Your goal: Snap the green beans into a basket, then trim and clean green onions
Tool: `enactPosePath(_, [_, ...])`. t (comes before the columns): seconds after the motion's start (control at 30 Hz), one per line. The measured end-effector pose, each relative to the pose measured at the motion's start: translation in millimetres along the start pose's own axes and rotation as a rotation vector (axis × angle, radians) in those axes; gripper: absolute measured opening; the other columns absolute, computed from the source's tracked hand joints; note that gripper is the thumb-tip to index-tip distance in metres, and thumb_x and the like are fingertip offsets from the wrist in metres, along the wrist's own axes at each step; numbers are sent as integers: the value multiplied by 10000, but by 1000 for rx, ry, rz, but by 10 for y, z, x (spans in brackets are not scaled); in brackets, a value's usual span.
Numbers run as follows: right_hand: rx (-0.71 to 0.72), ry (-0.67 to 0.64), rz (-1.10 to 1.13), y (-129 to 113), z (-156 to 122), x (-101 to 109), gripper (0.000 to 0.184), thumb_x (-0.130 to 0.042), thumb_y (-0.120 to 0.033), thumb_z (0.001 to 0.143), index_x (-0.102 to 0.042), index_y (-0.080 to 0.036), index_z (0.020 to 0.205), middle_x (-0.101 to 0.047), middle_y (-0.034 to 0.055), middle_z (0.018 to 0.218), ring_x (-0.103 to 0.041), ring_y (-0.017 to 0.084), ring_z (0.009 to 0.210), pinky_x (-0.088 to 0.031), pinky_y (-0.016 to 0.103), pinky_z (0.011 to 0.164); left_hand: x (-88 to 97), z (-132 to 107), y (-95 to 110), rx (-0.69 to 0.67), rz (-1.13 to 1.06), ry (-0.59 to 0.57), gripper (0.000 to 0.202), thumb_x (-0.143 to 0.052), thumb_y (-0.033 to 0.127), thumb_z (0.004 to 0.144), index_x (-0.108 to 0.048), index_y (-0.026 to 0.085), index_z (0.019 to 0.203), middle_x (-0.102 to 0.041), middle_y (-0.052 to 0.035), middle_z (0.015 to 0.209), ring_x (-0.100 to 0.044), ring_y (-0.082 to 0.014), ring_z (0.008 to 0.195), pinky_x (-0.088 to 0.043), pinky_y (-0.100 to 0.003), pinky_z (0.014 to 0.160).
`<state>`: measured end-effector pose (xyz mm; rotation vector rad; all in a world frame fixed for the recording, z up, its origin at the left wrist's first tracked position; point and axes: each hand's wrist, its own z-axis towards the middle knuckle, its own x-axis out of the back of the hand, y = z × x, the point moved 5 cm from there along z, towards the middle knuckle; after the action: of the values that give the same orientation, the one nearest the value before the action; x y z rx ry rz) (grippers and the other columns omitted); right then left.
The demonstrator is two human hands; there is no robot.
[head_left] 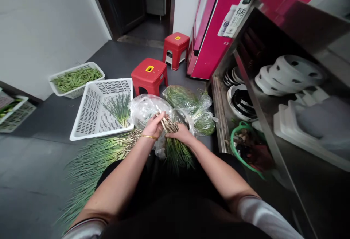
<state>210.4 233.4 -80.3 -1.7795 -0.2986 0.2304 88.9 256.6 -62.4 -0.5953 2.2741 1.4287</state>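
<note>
My right hand (179, 133) is closed around a bunch of green chives (176, 151), root ends up and leaves hanging toward my lap. My left hand (154, 124), with a gold bangle on the wrist, pinches at the root ends of that bunch (168, 124). Both hands work over a crumpled clear plastic bag (144, 108). A large heap of chives (98, 157) lies on the floor to my left. A white perforated tray (90, 115) beyond it holds a small pile of chives (120, 108).
A second bag of greens (191, 108) lies to the right. Two red stools (149, 74) (176, 47) stand ahead. White baskets of green pods (75, 78) sit at the left. A steel shelf unit (273, 86) with plates and a green basin (243, 148) is on the right.
</note>
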Motion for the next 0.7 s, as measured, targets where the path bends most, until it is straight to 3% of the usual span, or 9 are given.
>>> enactPosePath(0.17, [-41,60,173,-96,-83,196,446,-818,-269,462,-639,-143,851,-647,-15,781,-575,132,699,-449,297,757,-10,-82,32,-74,457,-101,320,-830,325,525,-586,137,610,-570,16,506,-505,-95,449,-405,-225,449])
enactPosePath(0.3, [-75,-84,309,-149,-163,173,454,-823,-248,447,-665,-151,861,-668,-14,795,-603,143,736,-458,311,806,-48,-105,89,-20,434,-216,386,-820,364,520,-657,114,763,-665,-35,644,-572,-121,525,-477,-260,528])
enactPosePath(0.37, [-81,-95,324,-148,-186,192,451,-824,-229,439,-674,-158,859,-676,-15,798,-609,146,744,-457,314,821,-106,-113,109,-41,416,-256,397,-813,364,531,-653,113,793,-672,-34,682,-580,-119,555,-484,-258,550])
enactPosePath(0.53, [-59,16,311,-93,-165,313,399,-817,-218,454,-682,-163,826,-681,-7,785,-606,151,724,-459,311,782,-250,-105,55,-119,521,-263,355,-809,363,542,-583,132,689,-589,34,576,-521,-82,489,-439,-222,502])
enactPosePath(0.7, [-57,136,269,-65,-148,474,306,-797,-207,463,-668,-151,735,-662,-14,700,-574,132,640,-451,289,701,-337,-99,-24,-34,719,-357,356,-784,404,577,-543,143,605,-590,17,502,-537,-101,465,-446,-230,489])
